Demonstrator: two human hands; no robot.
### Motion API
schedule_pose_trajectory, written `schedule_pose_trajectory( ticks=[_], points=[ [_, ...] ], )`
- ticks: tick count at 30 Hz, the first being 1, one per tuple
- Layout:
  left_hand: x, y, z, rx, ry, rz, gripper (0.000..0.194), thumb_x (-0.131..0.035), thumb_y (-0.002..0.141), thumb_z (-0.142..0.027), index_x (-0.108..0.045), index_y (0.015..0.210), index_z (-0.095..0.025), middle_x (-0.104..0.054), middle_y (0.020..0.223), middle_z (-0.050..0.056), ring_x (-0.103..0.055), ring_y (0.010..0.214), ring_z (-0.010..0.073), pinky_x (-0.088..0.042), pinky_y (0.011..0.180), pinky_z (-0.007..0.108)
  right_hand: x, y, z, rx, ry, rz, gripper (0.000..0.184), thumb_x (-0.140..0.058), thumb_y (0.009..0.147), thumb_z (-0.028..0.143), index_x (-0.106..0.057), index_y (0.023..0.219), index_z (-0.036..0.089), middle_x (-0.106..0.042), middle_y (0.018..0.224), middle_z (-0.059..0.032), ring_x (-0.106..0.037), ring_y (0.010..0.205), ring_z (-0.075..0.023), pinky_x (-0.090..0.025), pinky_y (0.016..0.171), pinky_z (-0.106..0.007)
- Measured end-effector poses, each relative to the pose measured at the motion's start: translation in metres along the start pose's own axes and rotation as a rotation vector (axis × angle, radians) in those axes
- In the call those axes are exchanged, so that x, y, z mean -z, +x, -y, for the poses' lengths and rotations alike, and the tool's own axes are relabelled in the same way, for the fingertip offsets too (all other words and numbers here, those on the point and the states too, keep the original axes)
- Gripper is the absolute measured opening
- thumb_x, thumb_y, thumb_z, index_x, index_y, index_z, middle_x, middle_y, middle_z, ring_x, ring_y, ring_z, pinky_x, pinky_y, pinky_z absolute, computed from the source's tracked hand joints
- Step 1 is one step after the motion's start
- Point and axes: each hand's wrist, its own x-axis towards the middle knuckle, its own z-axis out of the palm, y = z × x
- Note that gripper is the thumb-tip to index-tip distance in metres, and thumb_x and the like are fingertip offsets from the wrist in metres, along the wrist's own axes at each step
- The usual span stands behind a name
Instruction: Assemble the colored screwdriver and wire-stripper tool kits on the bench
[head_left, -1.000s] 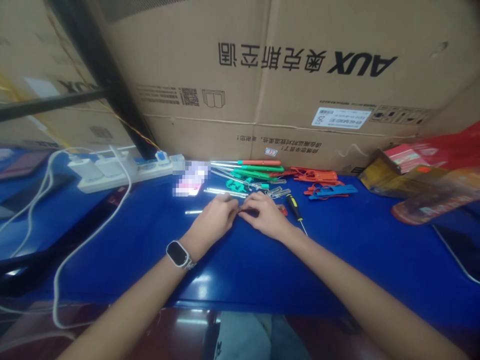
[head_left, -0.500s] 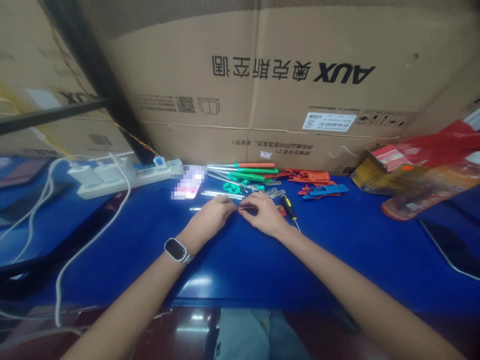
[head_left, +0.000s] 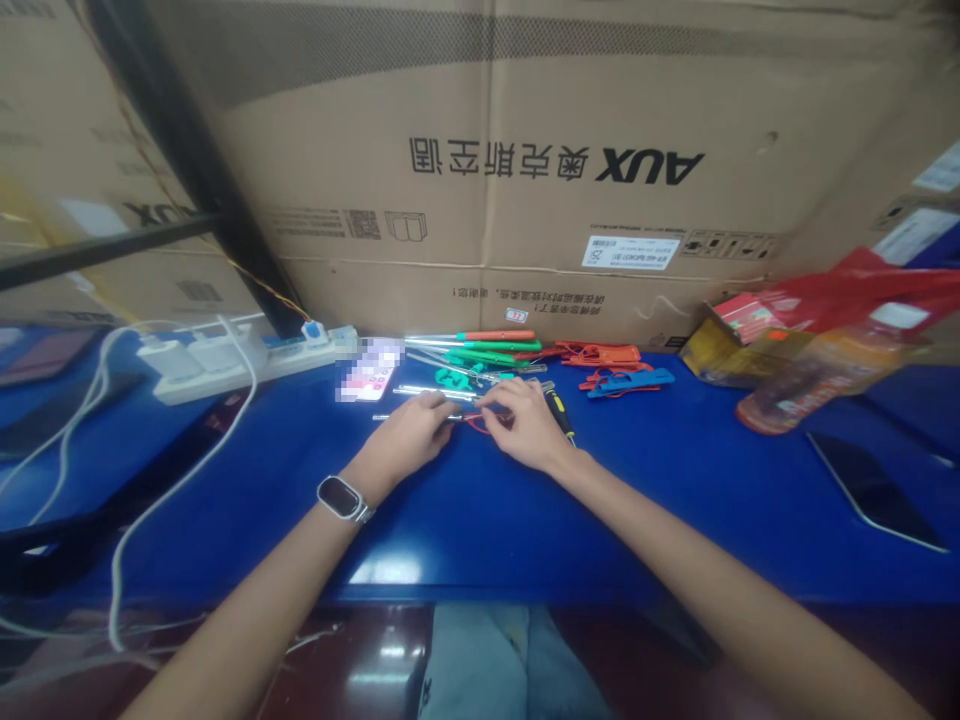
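Your left hand [head_left: 411, 432] and right hand [head_left: 525, 425] meet over the glossy blue surface [head_left: 480, 510], both pinching a thin metal rod with a small red plastic piece [head_left: 474, 421], though blur hides detail. It looks light, stiff and slippery; hold it near the red end.

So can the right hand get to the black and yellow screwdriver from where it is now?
Probably yes. The screwdriver lies flat on the blue table right beside the right hand, partly tucked behind it, with nothing lying over it. The hand's fingers are busy on a small red piece, though.
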Motion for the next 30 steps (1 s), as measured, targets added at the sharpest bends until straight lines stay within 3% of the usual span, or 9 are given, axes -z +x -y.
schedule_pose_trajectory(
  ticks=[5, 8, 14, 17, 21, 24, 27, 30],
  points=[
    [0.008, 0.005, -0.012, -0.037, 0.072, -0.064, 0.024, -0.054, 0.089, -0.018, -0.066, 0.109, -0.017, -0.066, 0.11, 0.011, -0.062, 0.1, 0.0289, -0.05, 0.09, 0.045, 0.019, -0.011, -0.003, -0.063, -0.016, -0.023, 0.012, -0.058, 0.089, 0.018, -0.07, 0.09, 0.022, -0.072, 0.096, -0.003, -0.062, 0.094, -0.0215, -0.036, 0.087, -0.039],
    [0.01, 0.021, -0.023, -0.062, 0.039, -0.1, 0.023, -0.053, 0.091, -0.021, -0.066, 0.109, -0.017, -0.067, 0.104, 0.009, -0.062, 0.098, 0.0273, -0.05, 0.088, 0.042, 0.031, -0.015, -0.013, -0.123, -0.047, -0.028, 0.013, -0.058, 0.088, 0.018, -0.07, 0.091, 0.022, -0.072, 0.097, -0.0035, -0.061, 0.096, -0.0224, -0.037, 0.086, -0.04],
    [0.002, 0.089, -0.041, -0.02, 0.069, -0.179, 0.021, -0.052, 0.093, -0.015, -0.067, 0.107, -0.013, -0.066, 0.106, 0.012, -0.062, 0.103, 0.0268, -0.05, 0.089, 0.037, 0.046, -0.004, -0.056, -0.256, -0.102, -0.107, 0.02, -0.055, 0.084, 0.013, -0.069, 0.095, 0.022, -0.072, 0.098, -0.0048, -0.062, 0.098, -0.0244, -0.043, 0.088, -0.042],
    [-0.007, 0.125, -0.045, 0.036, 0.116, -0.158, 0.022, -0.058, 0.088, -0.015, -0.069, 0.107, -0.011, -0.066, 0.112, 0.017, -0.062, 0.107, 0.0295, -0.049, 0.093, 0.039, 0.048, 0.006, -0.073, -0.32, -0.123, -0.122, 0.02, -0.056, 0.082, 0.013, -0.069, 0.094, 0.022, -0.072, 0.099, -0.0053, -0.063, 0.101, -0.0247, -0.044, 0.093, -0.043],
    [-0.017, 0.153, -0.044, 0.061, 0.092, -0.131, 0.019, -0.061, 0.086, -0.013, -0.075, 0.099, -0.012, -0.072, 0.1, 0.017, -0.065, 0.1, 0.0312, -0.05, 0.088, 0.041, 0.047, 0.014, -0.083, -0.355, -0.123, -0.124, 0.018, -0.055, 0.082, 0.015, -0.07, 0.091, 0.021, -0.072, 0.097, -0.0057, -0.064, 0.099, -0.0241, -0.045, 0.095, -0.044],
    [-0.017, 0.154, -0.039, 0.04, 0.062, -0.139, 0.02, -0.058, 0.089, -0.015, -0.077, 0.093, -0.015, -0.074, 0.093, 0.015, -0.068, 0.094, 0.0295, -0.05, 0.086, 0.04, 0.048, 0.014, -0.085, -0.342, -0.121, -0.133, 0.017, -0.055, 0.083, 0.016, -0.069, 0.089, 0.022, -0.072, 0.097, -0.0051, -0.064, 0.098, -0.0241, -0.045, 0.095, -0.044],
    [-0.006, 0.14, -0.033, 0.007, 0.008, -0.197, 0.02, -0.058, 0.09, -0.02, -0.078, 0.093, -0.016, -0.075, 0.096, 0.014, -0.068, 0.093, 0.0284, -0.05, 0.085, 0.04, 0.051, 0.008, -0.08, -0.298, -0.133, -0.153, 0.017, -0.054, 0.084, 0.017, -0.069, 0.089, 0.022, -0.071, 0.097, -0.0054, -0.062, 0.101, -0.0256, -0.044, 0.095, -0.046],
    [0.011, 0.115, -0.026, -0.043, -0.142, -0.26, 0.02, -0.06, 0.091, -0.026, -0.076, 0.096, -0.016, -0.075, 0.095, 0.011, -0.067, 0.088, 0.0248, -0.049, 0.082, 0.036, 0.057, 0.003, -0.069, -0.203, -0.213, -0.215, 0.025, -0.055, 0.086, 0.021, -0.067, 0.107, 0.022, -0.066, 0.108, -0.009, -0.057, 0.108, -0.0281, -0.042, 0.096, -0.047]
  ],
)
